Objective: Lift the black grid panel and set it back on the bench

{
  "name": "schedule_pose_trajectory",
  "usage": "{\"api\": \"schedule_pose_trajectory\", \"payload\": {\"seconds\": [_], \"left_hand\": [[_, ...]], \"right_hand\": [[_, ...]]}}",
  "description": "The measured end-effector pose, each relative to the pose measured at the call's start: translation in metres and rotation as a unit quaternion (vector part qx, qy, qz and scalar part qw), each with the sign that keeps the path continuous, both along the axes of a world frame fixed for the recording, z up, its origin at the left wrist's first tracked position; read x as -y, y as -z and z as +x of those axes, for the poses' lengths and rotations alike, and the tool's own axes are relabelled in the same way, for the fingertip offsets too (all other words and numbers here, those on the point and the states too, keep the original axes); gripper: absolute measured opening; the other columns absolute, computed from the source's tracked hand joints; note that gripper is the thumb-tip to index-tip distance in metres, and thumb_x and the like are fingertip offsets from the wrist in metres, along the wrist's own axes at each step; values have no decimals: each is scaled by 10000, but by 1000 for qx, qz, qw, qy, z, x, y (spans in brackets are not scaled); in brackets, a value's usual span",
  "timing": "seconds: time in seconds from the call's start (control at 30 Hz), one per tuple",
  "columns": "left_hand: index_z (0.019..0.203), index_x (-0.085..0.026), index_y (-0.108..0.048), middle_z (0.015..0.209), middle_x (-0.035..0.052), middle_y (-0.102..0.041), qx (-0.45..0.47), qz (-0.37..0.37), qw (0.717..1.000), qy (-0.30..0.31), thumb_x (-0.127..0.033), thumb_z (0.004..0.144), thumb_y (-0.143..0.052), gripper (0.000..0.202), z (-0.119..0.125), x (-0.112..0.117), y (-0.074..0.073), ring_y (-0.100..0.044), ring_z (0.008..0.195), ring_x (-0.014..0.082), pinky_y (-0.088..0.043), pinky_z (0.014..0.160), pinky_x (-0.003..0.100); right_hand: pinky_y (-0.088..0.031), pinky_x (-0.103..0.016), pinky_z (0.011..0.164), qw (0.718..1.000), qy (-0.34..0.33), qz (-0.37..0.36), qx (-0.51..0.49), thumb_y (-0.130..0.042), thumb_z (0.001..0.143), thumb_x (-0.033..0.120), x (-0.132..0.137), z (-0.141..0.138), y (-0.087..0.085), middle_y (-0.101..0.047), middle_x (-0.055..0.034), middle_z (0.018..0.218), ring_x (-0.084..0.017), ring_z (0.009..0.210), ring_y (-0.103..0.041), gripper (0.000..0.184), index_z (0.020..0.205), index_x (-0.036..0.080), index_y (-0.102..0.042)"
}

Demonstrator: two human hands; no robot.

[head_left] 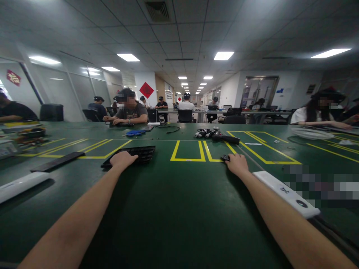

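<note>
My left hand [123, 160] is closed on the near left part of a shallow black tray [146, 154] with rows of compartments. Its thumb points right across the tray, and the other fingers are mostly hidden. At the right, my right hand [238, 164] pinches a small black piece [225, 157], too small to name, at the near edge of a yellow tape outline [215, 160]. Beyond that hand lie a black handle-shaped object [228, 139] and a cluster of black and silver cylindrical parts [206, 133].
A long white device [286, 192] lies beside my right forearm. On the left are a black bar [58, 161] and a white bar [24, 185]. A blue item [135, 133] rests farther back, near a person [130, 108] seated across the green table [179, 209].
</note>
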State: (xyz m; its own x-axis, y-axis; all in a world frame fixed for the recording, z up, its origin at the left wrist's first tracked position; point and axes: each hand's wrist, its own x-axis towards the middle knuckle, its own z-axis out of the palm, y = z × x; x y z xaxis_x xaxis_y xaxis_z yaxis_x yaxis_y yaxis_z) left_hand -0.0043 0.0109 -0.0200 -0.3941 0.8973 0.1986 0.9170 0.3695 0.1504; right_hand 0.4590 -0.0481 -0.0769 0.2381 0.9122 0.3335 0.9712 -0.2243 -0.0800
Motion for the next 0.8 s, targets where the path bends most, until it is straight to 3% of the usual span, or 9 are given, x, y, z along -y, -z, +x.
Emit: {"api": "schedule_pose_trajectory", "payload": {"seconds": [0.1, 0.2, 0.3, 0.4, 0.6, 0.8], "left_hand": [[900, -65, -624, 987, 235, -619, -53, 69, 996, 23, -467, 755, -413, 477, 14, 4, -2, -567, 933, 354, -441, 704, 386], [929, -110, -594, 958, 166, -629, -82, 119, 981, 133, -297, 846, -281, 374, 50, 14, 3, -588, 891, 272, -433, 712, 335], [961, -157, -572, 963, 118, -625, -77, 81, 952, 287, -253, 860, -281, 323, 94, 29, 19, -591, 855, 222, -426, 709, 306], [930, -172, -579, 950, 104, -618, -46, 27, 928, 369, -261, 851, -340, 266, 123, 40, 33, -588, 823, 202, -422, 709, 292], [872, -187, -588, 945, 82, -599, 19, 8, 922, 387, -340, 816, -435, 224, 131, 51, 31, -567, 857, 200, -415, 750, 290], [856, -168, -570, 915, 102, -599, 9, 17, 939, 345, -434, 799, -448, 298, 131, 52, 27, -576, 829, 220, -418, 688, 286]], "right_hand": [[-299, -458, 889, 998, -8, 51, 30, -503, 785, 307, 2, -12, -5, -490, -185, 1211, -353, 1146, -364, 394, 1128, 119, -549], [-289, -416, 946, 991, -90, 87, 39, -469, 799, 240, 8, -38, -11, -501, -167, 1214, -312, 1147, -377, 395, 1160, 91, -533], [-336, -354, 933, 977, -204, 61, 5, -438, 822, 237, 18, -71, -14, -548, -141, 1158, -265, 1090, -441, 337, 1101, 116, -581], [-393, -359, 871, 959, -283, 10, -28, -411, 845, 261, 27, -94, -11, -575, -123, 1108, -251, 1034, -487, 306, 1065, 159, -598], [-420, -358, 838, 948, -315, -19, -41, -353, 873, 250, 32, -100, -4, -578, -122, 1095, -241, 996, -514, 325, 1068, 156, -595], [-374, -336, 901, 950, -311, 23, 8, -395, 859, 266, 26, -85, -15, -576, -112, 1103, -233, 1040, -483, 310, 1077, 160, -587]]}}
